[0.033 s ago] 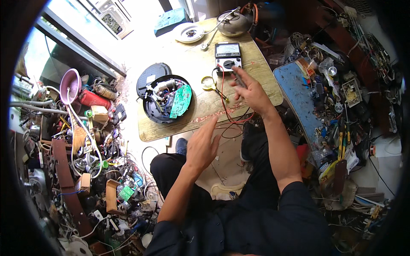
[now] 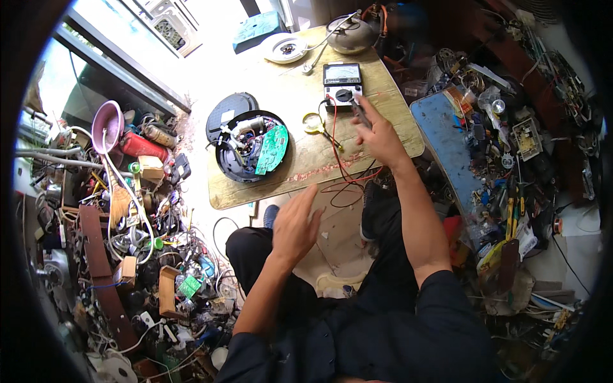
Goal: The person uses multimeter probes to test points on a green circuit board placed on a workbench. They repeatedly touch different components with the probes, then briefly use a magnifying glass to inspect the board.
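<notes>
My left hand (image 2: 295, 227): fingers extended, nothing seen in it, short of the wooden table (image 2: 402, 133). My right hand (image 2: 384, 142): pinching a dark slim tool (image 2: 362, 117) near the meter dial; contact, I cannot tell. Black round housing (image 2: 223, 166): on the table's left half, green circuit board (image 2: 272, 148) exposed. Yellow-rimmed round piece (image 2: 313, 124): between housing and meter. Analogue meter (image 2: 342, 75): beyond my right hand, red lead (image 2: 335, 118) trailing nearward. Step in hand, I judge: attending to this meter; the next move calls for steady fingers and an untangled lead. Farthest: white round fitting (image 2: 276, 55), metal pot (image 2: 350, 39).
</notes>
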{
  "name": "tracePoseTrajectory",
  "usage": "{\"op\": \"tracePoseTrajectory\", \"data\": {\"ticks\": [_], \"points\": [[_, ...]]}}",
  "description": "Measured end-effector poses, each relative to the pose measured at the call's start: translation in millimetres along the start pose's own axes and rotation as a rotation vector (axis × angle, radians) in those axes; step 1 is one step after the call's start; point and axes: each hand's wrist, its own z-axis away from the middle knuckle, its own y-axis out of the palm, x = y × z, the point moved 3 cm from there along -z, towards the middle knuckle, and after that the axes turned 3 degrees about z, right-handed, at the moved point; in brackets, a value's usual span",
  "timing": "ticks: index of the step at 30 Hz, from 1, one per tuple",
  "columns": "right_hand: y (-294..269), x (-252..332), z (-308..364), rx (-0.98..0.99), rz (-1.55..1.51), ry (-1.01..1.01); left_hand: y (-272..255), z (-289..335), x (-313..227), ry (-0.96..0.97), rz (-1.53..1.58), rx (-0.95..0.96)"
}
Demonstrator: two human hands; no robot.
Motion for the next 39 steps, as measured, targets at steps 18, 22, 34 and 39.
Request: {"op": "tracePoseTrajectory", "data": {"ticks": [18,22,34,39], "points": [[-1,-7,-98,-0.29,0.887,-0.246,5,402,-6,-1.159,0.365,-0.208],[16,2,-132,-0.183,0.856,-0.394,6,402,-2,-1.079,0.352,-0.271],[11,-19,-113,-0.085,0.793,-0.437,-19,331,9,-0.915,0.167,-0.377],[4,-21,-83,-0.29,0.761,-0.487,-22,305,16,-0.842,0.043,-0.382]]}}
